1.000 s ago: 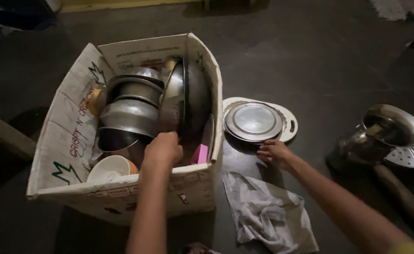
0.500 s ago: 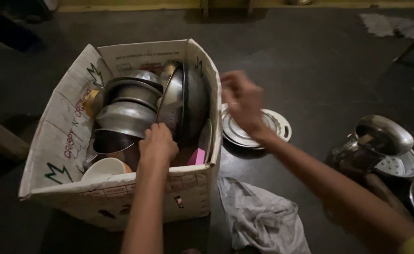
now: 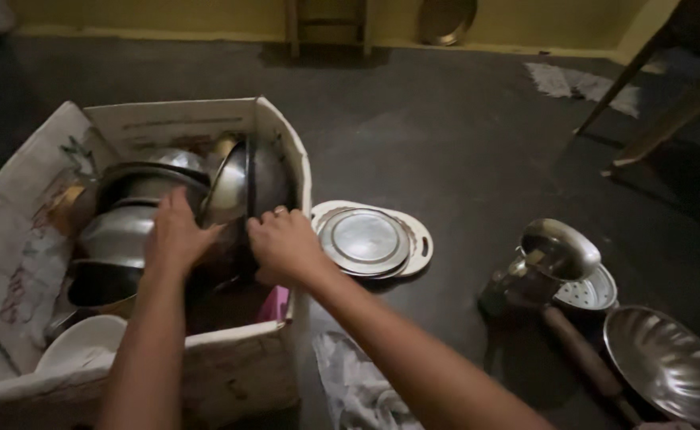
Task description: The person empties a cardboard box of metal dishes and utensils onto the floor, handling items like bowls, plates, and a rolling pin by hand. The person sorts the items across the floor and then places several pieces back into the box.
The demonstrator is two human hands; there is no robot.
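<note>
A person is reaching both bare hands into a cardboard box (image 3: 282,151) packed with metal kitchenware on a dark floor (image 3: 445,119). The left hand (image 3: 176,232) is lying open, fingers spread, against the stacked steel bowls (image 3: 119,231) in the middle of the box, its fingertips touching the lower edge of a steel colander (image 3: 226,185) standing on its rim. The right hand (image 3: 286,243) is curling over the box's right wall, its fingers pressing on the edge of a dark upright pan (image 3: 269,179) that is leaning against that wall just behind the colander; whether the fingers are truly gripping the rim cannot be told in the dim light. The two hands are sitting close together but apart, with the colander and the pan standing between and just above them. A white cup (image 3: 79,346) is resting at the box's near left corner and a pink object (image 3: 274,304) is showing at its near right corner. Outside the box's right wall, round steel lids (image 3: 364,239) are lying stacked on a white tray (image 3: 421,247). A grey cloth (image 3: 350,390) is crumpling on the floor beside the near right corner, and well off to the right a wooden-handled pot (image 3: 561,251) and a steel bowl (image 3: 668,366) are sitting.
</note>
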